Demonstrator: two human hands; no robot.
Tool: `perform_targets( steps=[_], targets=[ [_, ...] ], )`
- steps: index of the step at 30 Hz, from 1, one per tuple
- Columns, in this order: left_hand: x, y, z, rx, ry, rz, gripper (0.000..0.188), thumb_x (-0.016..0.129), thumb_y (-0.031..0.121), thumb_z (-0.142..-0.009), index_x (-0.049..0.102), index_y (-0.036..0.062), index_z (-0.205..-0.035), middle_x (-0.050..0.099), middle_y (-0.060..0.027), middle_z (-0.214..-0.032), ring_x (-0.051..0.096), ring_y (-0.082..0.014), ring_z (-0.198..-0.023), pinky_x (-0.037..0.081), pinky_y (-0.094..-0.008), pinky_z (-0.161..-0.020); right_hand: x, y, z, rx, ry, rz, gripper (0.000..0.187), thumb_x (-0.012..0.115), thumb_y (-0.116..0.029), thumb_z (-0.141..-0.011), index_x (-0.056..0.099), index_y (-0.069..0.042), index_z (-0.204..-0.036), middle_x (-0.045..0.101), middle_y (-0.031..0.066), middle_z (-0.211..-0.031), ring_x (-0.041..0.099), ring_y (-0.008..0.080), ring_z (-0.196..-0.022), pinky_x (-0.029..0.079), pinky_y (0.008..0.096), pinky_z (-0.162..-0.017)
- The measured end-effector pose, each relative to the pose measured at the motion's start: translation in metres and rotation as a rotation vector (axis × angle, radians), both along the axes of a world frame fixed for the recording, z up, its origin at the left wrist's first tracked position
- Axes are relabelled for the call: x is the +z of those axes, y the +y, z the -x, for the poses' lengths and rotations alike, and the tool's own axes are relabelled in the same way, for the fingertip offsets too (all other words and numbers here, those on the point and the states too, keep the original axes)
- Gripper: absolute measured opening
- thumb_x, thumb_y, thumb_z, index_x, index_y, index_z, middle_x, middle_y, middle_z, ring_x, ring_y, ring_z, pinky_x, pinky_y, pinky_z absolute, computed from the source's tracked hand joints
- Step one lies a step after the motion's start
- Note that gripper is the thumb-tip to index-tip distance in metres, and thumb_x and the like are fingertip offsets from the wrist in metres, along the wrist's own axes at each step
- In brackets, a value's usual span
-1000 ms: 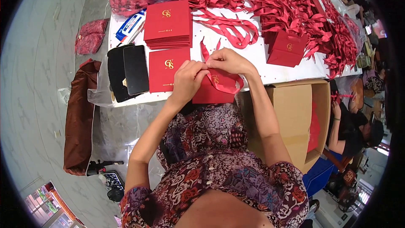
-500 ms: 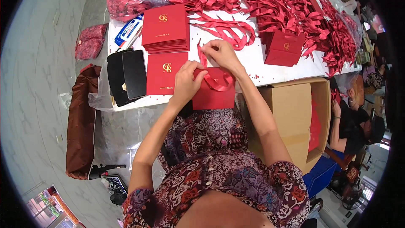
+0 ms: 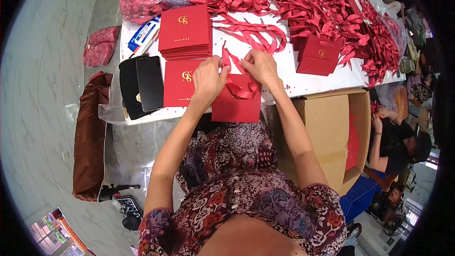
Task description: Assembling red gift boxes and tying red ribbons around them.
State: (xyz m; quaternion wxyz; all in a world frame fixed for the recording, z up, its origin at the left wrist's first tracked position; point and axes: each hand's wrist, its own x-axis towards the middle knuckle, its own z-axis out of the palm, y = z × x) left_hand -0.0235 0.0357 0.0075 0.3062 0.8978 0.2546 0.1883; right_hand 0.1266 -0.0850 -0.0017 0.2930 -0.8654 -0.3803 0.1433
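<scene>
A red paper gift bag (image 3: 236,108) lies at the table's front edge, partly over the edge toward my lap. A red satin ribbon (image 3: 244,93) loops over the bag's upper part, and its loose ends rise between my hands. My left hand (image 3: 208,78) is closed in a pinch on the ribbon at the bag's upper left corner. On the other side, my right hand (image 3: 263,68) pinches the ribbon above the bag's upper right. The fingers hide where the ribbon meets the bag. Just left lies another red bag (image 3: 177,83) with a gold emblem, below a neat stack of such bags (image 3: 185,31).
Several loose ribbons (image 3: 256,31) lie beyond my hands, before a large heap of ribboned bags (image 3: 313,7). A black phone (image 3: 150,83) and a blue-white box (image 3: 144,35) are at left. An open cardboard box (image 3: 327,132) stands at right; another person (image 3: 393,137) sits beyond.
My left hand has moved up and slightly right, off the bag's corner onto the ribbon. My right hand has shifted right and down. The bag has slid slightly left.
</scene>
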Motion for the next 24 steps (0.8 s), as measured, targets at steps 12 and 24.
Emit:
perform_targets(
  steps=[12, 24],
  targets=[
    [-0.023, -0.011, -0.004, 0.160, -0.209, 0.174, 0.022, 0.072, 0.009, -0.082, 0.063, 0.0039, -0.101, 0.067, -0.0090, -0.080, 0.065, -0.0239, -0.076, 0.052, -0.0376, -0.072, 0.006, 0.003, 0.023, 0.036, 0.271, -0.395, 0.017, 0.065, -0.013, -0.090, 0.066, -0.001, -0.103, 0.070, 0.0145, -0.086, 0.069, 0.0269, -0.077, 0.053, 0.0346, -0.071],
    [-0.018, -0.022, -0.001, 0.050, -0.347, 0.421, 0.015, 0.069, 0.008, -0.086, 0.063, 0.0017, -0.098, 0.068, -0.0098, -0.085, 0.066, -0.0226, -0.077, 0.050, -0.0351, -0.075, -0.009, 0.004, 0.015, 0.143, 0.625, -0.445, 0.015, 0.064, -0.014, -0.094, 0.065, 0.001, -0.097, 0.065, 0.0024, -0.079, 0.059, 0.0085, -0.072, 0.049, 0.0251, -0.067]
  ],
)
